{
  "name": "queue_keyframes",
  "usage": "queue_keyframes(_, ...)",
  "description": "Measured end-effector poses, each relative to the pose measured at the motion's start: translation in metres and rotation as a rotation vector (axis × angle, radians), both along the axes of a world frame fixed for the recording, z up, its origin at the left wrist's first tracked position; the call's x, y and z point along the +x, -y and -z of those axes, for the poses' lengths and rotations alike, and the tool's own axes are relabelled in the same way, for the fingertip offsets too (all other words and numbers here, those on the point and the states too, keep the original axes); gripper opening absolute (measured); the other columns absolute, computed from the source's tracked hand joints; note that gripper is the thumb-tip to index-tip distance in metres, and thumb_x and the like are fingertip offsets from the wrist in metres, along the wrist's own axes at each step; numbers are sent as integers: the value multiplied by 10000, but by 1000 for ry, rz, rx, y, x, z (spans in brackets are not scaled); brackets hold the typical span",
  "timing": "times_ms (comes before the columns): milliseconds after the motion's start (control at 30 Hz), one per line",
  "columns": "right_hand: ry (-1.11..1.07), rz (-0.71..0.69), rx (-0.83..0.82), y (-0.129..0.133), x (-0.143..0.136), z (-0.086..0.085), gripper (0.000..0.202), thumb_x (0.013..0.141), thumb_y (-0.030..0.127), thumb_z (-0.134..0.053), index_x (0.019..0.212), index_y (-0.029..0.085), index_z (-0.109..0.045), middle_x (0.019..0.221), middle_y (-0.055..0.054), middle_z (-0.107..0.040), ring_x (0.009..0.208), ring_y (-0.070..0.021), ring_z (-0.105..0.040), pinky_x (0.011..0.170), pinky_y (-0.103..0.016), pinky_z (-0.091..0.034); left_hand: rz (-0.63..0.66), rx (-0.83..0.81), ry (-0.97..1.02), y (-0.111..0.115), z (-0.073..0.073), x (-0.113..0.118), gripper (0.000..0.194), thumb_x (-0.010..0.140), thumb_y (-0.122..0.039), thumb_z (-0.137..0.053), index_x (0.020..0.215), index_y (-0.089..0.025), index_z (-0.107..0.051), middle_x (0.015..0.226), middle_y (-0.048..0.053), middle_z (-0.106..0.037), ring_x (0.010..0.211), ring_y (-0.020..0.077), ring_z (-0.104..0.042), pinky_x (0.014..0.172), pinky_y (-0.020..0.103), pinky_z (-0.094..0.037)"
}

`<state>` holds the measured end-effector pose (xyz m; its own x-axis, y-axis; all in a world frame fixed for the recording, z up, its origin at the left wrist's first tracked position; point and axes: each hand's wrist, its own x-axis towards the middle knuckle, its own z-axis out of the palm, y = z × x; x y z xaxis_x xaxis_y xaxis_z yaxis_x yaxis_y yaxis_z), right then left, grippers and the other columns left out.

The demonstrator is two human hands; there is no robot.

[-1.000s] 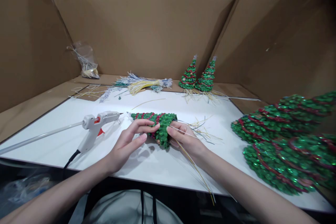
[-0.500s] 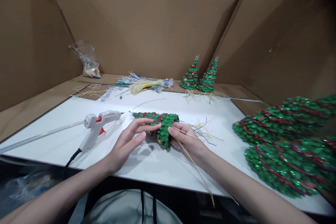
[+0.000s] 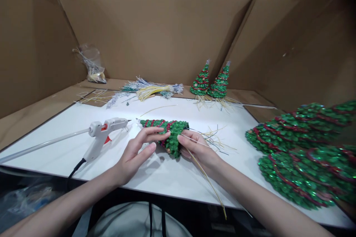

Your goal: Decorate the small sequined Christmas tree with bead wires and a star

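A small green tree with red garland lies on its side over the white board, its tip pointing left. My right hand pinches its base rim at the right end, with thin wires running out beneath the fingers toward the front edge. Spread fingers of my left hand rest against the tree's near side, the thumb apart from it. More thin yellow and dark wires stick out to the right from behind my right hand.
A white glue gun stands at the left with its cord. Wire bundles, two small trees and a plastic bag are at the back. Large trees lie at the right.
My left thumb has opened slightly away from the tree. The tree and my right hand have hardly moved.
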<state>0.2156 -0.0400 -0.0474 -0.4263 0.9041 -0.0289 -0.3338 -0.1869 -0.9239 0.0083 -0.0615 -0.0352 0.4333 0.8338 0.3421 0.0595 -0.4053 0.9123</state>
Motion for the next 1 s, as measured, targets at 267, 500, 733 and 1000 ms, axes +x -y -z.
queue_keyframes(267, -29, 14, -37, 0, -2, 1, 351, 701, 383, -747, 640, 159, -484, 467, 95, -293, 405, -25, -189, 409, -209, -129, 38, -66, 60, -3, 0, 2, 312, 955, -303, -445, 1263, -253, -434, 1201, 36, -647, 1211, 198, -512, 1007, 304, -350)
queue_keyframes(500, -15, 22, -30, 0, -4, -3, 338, 651, 390, -778, 650, 152, -539, 470, 75, -361, 411, -35, -267, 412, -199, -214, 45, -40, 22, -3, 1, 0, 308, 968, -303, -423, 1274, -265, -429, 1207, 14, -643, 1196, 177, -516, 1019, 287, -335)
queue_keyframes(733, 11, 8, -5, -1, -1, 1, 342, 692, 415, -744, 648, 153, -529, 445, 80, -366, 373, -29, -277, 381, -194, -215, 52, -21, 27, -3, 0, -1, 320, 969, -286, -417, 1286, -244, -416, 1259, 35, -621, 1196, 184, -521, 1015, 300, -327)
queue_keyframes(1000, 18, 31, -11, -2, 2, 4, 330, 711, 376, -741, 634, 150, -512, 456, 81, -353, 369, -20, -279, 370, -188, -204, -39, 112, -22, -1, 3, -1, 312, 974, -274, -393, 1284, -245, -414, 1261, 36, -619, 1220, 192, -506, 1031, 321, -284)
